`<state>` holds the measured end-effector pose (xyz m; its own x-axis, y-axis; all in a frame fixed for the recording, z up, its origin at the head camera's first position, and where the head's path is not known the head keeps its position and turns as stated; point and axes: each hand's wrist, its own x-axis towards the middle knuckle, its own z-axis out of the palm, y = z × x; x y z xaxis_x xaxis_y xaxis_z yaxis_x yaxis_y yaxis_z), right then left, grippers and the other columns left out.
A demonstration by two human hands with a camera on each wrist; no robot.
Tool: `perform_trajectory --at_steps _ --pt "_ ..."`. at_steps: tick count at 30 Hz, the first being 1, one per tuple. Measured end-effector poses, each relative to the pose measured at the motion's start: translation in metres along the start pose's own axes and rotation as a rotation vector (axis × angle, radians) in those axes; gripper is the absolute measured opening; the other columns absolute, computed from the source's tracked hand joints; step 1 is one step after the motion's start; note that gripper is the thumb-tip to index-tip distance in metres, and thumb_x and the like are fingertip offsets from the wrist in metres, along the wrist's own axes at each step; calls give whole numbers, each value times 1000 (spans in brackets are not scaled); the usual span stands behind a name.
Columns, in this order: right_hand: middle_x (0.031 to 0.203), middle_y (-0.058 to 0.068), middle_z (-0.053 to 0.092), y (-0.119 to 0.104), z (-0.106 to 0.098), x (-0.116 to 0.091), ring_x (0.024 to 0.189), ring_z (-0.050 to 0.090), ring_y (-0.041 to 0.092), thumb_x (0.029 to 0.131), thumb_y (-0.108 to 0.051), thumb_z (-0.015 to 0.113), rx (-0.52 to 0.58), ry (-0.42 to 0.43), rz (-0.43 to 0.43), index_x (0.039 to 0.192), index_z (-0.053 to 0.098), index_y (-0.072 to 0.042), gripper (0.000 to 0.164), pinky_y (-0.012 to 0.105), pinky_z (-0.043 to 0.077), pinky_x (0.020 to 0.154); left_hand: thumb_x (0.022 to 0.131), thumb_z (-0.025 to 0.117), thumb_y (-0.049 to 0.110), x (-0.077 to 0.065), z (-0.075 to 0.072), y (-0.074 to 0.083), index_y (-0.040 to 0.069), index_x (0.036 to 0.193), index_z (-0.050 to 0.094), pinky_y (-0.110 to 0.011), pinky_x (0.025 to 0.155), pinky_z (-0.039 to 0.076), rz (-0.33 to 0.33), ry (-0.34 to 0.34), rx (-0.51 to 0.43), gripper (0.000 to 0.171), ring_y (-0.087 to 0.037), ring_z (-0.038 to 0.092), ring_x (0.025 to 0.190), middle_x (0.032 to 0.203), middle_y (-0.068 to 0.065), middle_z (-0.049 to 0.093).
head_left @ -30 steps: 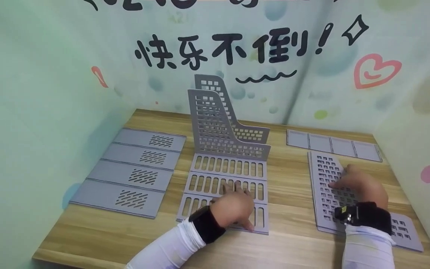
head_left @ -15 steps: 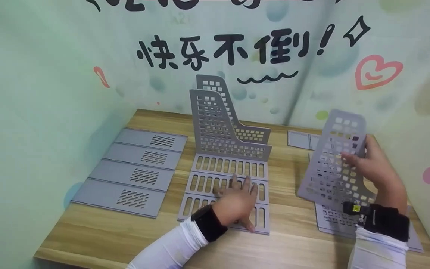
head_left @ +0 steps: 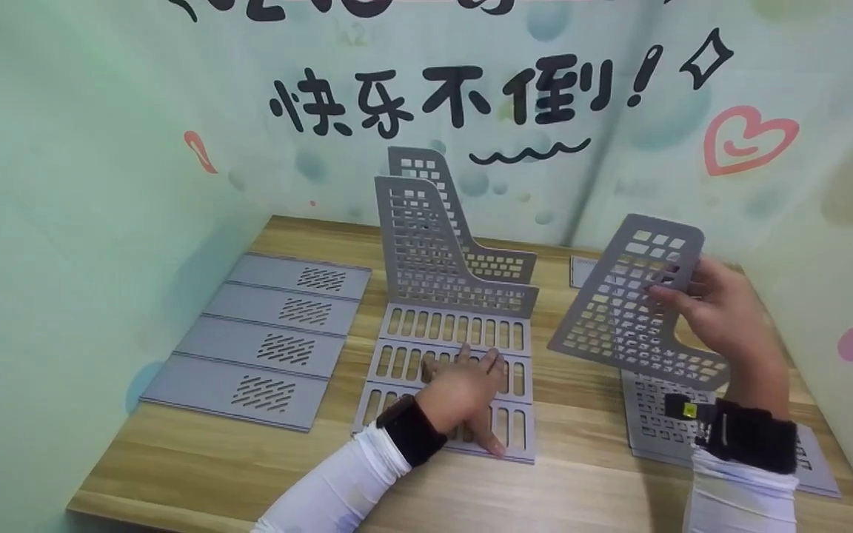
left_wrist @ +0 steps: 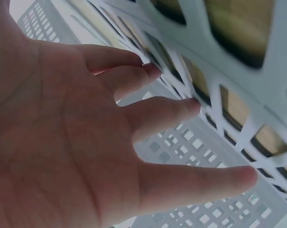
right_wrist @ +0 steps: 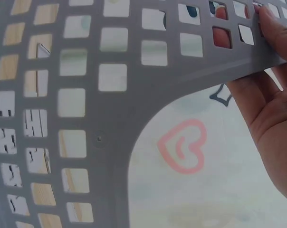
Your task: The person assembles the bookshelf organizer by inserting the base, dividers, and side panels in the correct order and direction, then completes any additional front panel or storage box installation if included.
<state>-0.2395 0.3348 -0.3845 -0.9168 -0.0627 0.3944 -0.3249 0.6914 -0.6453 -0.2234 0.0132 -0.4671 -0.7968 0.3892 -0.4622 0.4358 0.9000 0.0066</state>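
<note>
My left hand [head_left: 463,389] lies with spread fingers on a grey plastic slotted base panel [head_left: 434,341]. In the left wrist view its fingertips [left_wrist: 245,178] touch the slotted surface. Two L-shaped perforated side panels stand upright at the base's far end, the near one [head_left: 430,255] in front of the rear one [head_left: 497,255]. My right hand [head_left: 737,318] grips a third such side panel [head_left: 589,303] by its inner edge, thumb on the near face and fingers behind. This panel is held up tilted; the right wrist view shows its curved cutout edge [right_wrist: 134,109] close up.
Below the held panel, more perforated panels [head_left: 663,429] lie stacked on the wooden table [head_left: 582,488]. A scored grey sheet [head_left: 226,337] with slanted slits lies at left. A narrow grey strip [head_left: 582,274] is at the back right, partly hidden. Fabric walls [head_left: 826,296] enclose the table.
My right hand has lifted a perforated side panel off the right-hand stack, then moved it slightly left, tilting it. My left hand stays on the slotted base.
</note>
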Motion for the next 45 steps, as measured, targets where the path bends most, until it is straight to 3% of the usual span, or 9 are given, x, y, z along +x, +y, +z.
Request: perform_trajectory --at_steps 3,8,10,19,24,31,38,41,45 --pt "99 -17 74 -3 11 4 90 67 -13 97 -10 78 16 -23 -51 124 71 -4 30 4 53 81 59 86 82 0 0 0 24 173 12 -86 117 28 -5 -5 9 148 -38 11 168 182 6 7" --pt "107 16 80 -6 23 8 88 65 -15 96 -8 78 13 -66 -63 126 71 -2 31 5 54 78 61 85 83 -2 -2 4 23 173 12 -83 116 33 -28 -23 43 146 -38 9 168 182 7 6" --pt "110 23 79 -7 27 9 88 65 -16 97 -7 77 14 -74 -64 127 71 -1 31 5 54 78 62 84 83 -2 -3 6 22 173 13 -82 115 37 -35 -24 62 145 -38 9 168 182 6 5" --pt "106 24 80 -15 39 13 84 64 -17 94 -5 79 28 -62 -94 123 72 1 30 5 55 73 67 83 80 -9 0 16 18 172 21 -68 117 47 -41 22 131 136 -38 21 166 182 -2 11" --pt "105 25 79 -18 47 16 83 67 -13 95 -2 78 88 -81 -118 123 71 3 29 9 59 72 71 83 75 -15 1 20 13 170 25 -62 118 48 -8 23 154 130 -34 27 164 180 -10 17" --pt "103 25 79 -28 65 19 83 71 -9 93 4 77 175 -90 -155 121 71 5 28 14 62 74 73 86 66 -17 1 19 8 167 32 -67 114 49 41 24 94 123 -39 31 162 176 -18 26" --pt "102 18 81 -40 93 21 84 79 18 97 -9 77 125 -98 -160 115 75 0 20 19 64 74 72 88 65 -14 4 16 9 165 37 -68 110 52 58 42 68 121 -41 36 159 174 -19 31" --pt "102 16 82 -36 97 23 90 80 29 99 -19 76 68 -175 -145 112 76 -2 21 28 67 77 71 89 65 -13 6 16 8 163 41 -68 108 54 69 55 59 118 -42 39 157 172 -20 35" --pt "107 15 82 -17 82 23 98 79 32 98 -22 77 -44 -400 -70 113 76 -5 23 44 67 86 71 89 64 -13 5 16 8 163 42 -69 109 53 69 56 51 118 -42 40 157 172 -21 35"
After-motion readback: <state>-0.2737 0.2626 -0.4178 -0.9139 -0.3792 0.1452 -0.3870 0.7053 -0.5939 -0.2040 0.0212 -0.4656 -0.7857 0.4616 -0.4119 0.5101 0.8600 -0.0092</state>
